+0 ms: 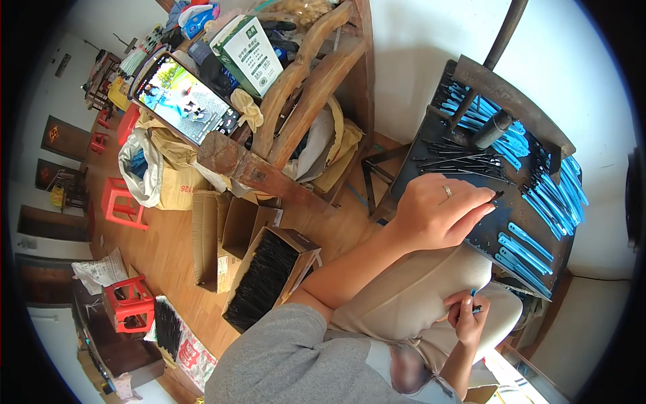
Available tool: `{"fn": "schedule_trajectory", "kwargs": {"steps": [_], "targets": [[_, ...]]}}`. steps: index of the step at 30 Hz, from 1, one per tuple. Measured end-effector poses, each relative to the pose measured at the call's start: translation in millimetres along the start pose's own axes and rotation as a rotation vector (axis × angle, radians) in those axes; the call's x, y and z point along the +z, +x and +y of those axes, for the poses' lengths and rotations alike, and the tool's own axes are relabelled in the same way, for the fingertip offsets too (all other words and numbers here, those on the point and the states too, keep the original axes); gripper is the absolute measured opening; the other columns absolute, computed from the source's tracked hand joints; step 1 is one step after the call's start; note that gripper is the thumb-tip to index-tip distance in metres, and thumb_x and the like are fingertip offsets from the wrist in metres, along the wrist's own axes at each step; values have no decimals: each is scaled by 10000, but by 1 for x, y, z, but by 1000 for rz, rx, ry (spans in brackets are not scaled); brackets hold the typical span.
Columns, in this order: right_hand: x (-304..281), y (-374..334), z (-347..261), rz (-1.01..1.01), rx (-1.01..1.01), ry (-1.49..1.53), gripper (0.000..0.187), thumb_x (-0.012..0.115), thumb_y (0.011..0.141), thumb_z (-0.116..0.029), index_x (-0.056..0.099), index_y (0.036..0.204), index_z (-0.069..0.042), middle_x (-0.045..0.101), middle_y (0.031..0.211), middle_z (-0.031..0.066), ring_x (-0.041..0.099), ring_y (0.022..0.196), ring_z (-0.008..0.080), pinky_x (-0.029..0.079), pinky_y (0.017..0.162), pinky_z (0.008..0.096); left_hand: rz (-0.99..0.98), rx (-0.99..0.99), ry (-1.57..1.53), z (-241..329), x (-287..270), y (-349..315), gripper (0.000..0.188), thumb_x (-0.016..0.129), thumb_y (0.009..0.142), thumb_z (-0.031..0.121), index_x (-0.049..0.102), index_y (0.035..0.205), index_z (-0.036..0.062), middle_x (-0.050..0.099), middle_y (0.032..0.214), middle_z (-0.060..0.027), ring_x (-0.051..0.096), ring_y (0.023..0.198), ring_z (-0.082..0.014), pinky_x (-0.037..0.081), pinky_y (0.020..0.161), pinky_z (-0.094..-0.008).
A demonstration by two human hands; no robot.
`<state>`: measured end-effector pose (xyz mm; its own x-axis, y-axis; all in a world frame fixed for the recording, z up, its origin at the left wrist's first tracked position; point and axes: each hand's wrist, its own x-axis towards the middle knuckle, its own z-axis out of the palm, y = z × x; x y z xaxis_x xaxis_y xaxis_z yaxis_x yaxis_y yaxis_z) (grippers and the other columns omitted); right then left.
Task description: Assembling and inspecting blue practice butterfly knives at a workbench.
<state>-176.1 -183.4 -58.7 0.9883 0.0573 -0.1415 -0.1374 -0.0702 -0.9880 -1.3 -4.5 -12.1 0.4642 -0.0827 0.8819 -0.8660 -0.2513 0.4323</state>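
Note:
My left hand (441,212), with a ring on one finger, reaches over the near edge of a dark worktable (420,158). Its fingers are pinched on a small black piece (498,196), mostly hidden. Closer to my body, above my lap, my right hand (465,320) is closed around a small blue-and-black piece (475,306); only its ends show. Beyond my left hand lies a pile of thin black sticks (464,160). Flat blue strips (525,252), some with a hole at one end, lie on the right of the table.
A metal press-like tool (494,129) with a long bar stands on the table, among more blue strips (568,195). Left of me, an open cardboard box (306,246) holds black strips. A lit phone (185,97) leans by a wooden frame (296,81). Red stools (129,306) stand farther left.

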Motion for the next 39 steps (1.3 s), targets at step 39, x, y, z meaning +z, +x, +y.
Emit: {"fn": "schedule_trajectory", "kwargs": {"steps": [39], "targets": [[-8, 5, 5, -45, 23, 49, 558, 463, 991, -410, 623, 719, 50, 442, 411, 11, 339, 316, 55, 207, 328, 218, 9, 9, 0, -1, 0, -1, 224, 761, 718, 62, 663, 919, 70, 678, 705, -30, 642, 566, -157, 445, 472, -254]]}}
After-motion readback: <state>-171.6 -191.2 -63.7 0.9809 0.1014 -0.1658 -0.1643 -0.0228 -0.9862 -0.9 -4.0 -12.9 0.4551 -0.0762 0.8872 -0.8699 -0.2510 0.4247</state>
